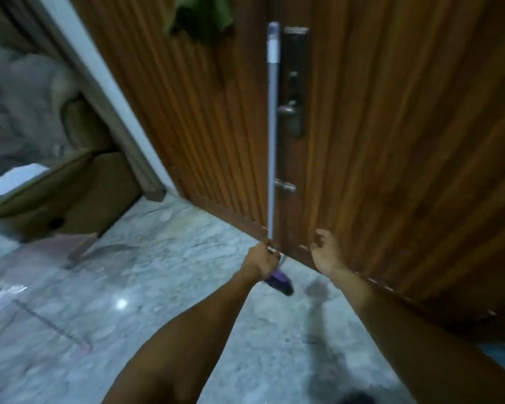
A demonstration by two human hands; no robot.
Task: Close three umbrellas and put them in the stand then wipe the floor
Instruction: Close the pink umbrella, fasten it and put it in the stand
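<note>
One mop pole (272,135) stands upright along door (391,141); your left hand (262,262) grips it low, right hand (324,252) loosely curled, empty; bare floor (158,272) leftward.

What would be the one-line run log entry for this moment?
stage: floor wiping | left hand: grips mop pole | right hand: free, fingers loosely curled | mop head: near door bottom | umbrellas: not visible
</note>
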